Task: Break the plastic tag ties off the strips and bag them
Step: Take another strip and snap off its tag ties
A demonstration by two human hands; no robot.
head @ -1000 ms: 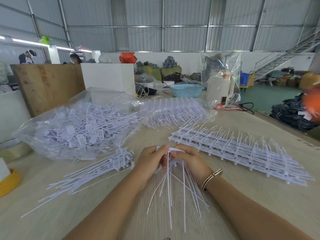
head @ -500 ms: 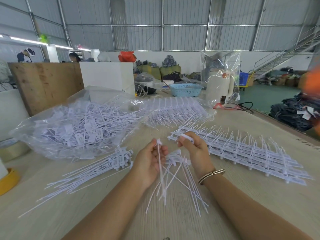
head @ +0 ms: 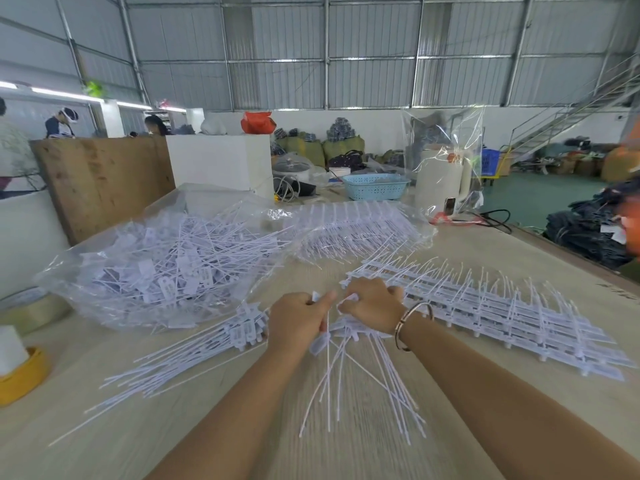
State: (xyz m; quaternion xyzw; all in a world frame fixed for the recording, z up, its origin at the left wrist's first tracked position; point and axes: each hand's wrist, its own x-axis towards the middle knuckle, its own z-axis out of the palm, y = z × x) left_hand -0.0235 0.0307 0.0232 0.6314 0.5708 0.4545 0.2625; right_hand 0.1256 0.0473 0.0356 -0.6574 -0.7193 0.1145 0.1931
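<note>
Bright, even daylight fills a large hall, with glowing tube lights [head: 69,95] at upper left. Shadows on the pale counter [head: 207,427] are soft and faint. Clear plastic bags [head: 277,213] catch white glare. The wide-angle lens bends the wall panels and staircase [head: 571,112] near the edges. Motion blur smears the near counter, forearms and right edge; the middle distance stays fairly sharp.

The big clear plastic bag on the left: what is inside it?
The clear plastic bag holds a loose heap of white tag ties, lying crossed in all directions, with flat tag heads showing. The ties lower in the heap are covered by those on top.
</note>
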